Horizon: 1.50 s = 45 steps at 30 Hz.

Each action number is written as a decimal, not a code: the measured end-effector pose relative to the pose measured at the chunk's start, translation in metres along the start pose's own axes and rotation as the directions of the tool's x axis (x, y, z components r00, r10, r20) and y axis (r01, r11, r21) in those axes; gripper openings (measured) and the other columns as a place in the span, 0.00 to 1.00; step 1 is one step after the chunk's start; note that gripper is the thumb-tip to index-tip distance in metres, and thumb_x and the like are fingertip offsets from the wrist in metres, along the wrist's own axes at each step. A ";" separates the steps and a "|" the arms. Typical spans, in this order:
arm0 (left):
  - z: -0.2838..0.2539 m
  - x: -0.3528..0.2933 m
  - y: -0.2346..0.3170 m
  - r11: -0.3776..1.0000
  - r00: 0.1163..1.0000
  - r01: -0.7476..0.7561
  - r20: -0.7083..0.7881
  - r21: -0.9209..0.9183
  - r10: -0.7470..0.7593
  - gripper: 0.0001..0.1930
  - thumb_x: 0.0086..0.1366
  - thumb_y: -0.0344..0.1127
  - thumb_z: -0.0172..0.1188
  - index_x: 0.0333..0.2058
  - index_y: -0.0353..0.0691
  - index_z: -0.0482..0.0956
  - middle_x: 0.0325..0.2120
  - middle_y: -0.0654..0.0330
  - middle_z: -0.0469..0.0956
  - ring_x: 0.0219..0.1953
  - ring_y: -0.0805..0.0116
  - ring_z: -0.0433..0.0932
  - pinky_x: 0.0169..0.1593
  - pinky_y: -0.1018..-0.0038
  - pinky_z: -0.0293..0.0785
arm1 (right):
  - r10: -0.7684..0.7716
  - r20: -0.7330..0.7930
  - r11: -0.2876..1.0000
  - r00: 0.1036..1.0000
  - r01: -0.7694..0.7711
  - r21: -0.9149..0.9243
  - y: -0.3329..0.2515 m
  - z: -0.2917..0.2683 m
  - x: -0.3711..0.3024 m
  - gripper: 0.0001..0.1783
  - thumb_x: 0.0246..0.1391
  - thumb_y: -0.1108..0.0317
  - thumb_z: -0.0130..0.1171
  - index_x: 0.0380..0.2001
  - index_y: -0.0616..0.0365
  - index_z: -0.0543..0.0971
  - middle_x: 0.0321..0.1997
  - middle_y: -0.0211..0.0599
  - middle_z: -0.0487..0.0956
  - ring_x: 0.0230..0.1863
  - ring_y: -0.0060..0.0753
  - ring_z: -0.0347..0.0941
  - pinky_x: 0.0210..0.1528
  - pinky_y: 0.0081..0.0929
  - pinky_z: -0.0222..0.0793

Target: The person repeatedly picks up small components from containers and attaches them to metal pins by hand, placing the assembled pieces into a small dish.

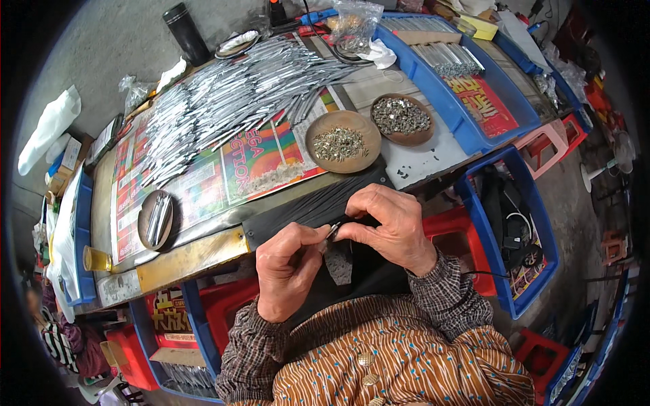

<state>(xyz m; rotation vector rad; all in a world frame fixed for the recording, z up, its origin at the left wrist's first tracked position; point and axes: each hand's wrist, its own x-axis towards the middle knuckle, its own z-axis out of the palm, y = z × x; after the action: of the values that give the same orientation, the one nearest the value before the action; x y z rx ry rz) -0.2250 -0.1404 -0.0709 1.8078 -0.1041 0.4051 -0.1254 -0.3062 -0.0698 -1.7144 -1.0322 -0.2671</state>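
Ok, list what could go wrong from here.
The small silvery piece pinched between the left hand and right hand could slip and drop.
The round bowl of brass-coloured bits sits near the front edge of the workbench; a knock might spill it.
The slim metal rods lie loosely heaped, so a nudge could slide them.

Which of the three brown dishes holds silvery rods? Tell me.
The leftmost dish; it alone holds rods, while the middle dish and right dish hold small loose pieces.
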 end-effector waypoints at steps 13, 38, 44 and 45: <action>0.015 -0.010 0.001 0.879 0.953 0.210 -0.110 -0.428 -0.281 0.08 0.61 0.18 0.55 0.39 0.30 0.77 0.25 0.67 0.76 0.26 0.82 0.72 0.28 0.86 0.67 | 0.040 -0.019 0.988 0.999 -0.036 0.153 -0.006 0.018 -0.008 0.09 0.48 0.79 0.63 0.34 0.63 0.75 0.28 0.36 0.77 0.28 0.30 0.76 0.30 0.24 0.72; 0.017 -0.008 -0.004 0.801 0.931 0.209 -0.136 -0.560 -0.338 0.05 0.63 0.23 0.57 0.38 0.35 0.76 0.23 0.66 0.74 0.18 0.85 0.63 0.19 0.86 0.55 | 0.179 -0.090 0.930 0.980 -0.139 0.339 -0.008 0.036 -0.017 0.09 0.48 0.80 0.62 0.35 0.66 0.76 0.35 0.38 0.78 0.33 0.25 0.76 0.34 0.20 0.73; 0.019 -0.008 -0.003 0.808 0.933 0.206 -0.140 -0.552 -0.333 0.06 0.64 0.22 0.55 0.40 0.34 0.76 0.23 0.65 0.74 0.18 0.85 0.62 0.19 0.85 0.55 | 0.072 -0.183 0.982 0.980 -0.038 0.183 -0.007 0.039 -0.016 0.10 0.46 0.81 0.63 0.34 0.64 0.76 0.32 0.39 0.78 0.31 0.31 0.77 0.33 0.23 0.74; 0.020 -0.009 -0.004 0.813 0.935 0.195 -0.147 -0.549 -0.323 0.06 0.64 0.22 0.55 0.40 0.34 0.76 0.23 0.66 0.73 0.18 0.85 0.62 0.19 0.85 0.55 | 0.043 -0.192 0.989 0.980 -0.014 0.147 -0.006 0.039 -0.016 0.10 0.46 0.81 0.63 0.34 0.64 0.76 0.32 0.39 0.78 0.30 0.32 0.77 0.32 0.24 0.74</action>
<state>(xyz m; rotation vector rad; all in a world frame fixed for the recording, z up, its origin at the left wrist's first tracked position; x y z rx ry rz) -0.2278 -0.1594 -0.0818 1.1939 0.1857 0.3466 -0.1517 -0.2803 -0.0919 -1.5375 -0.8612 -0.3270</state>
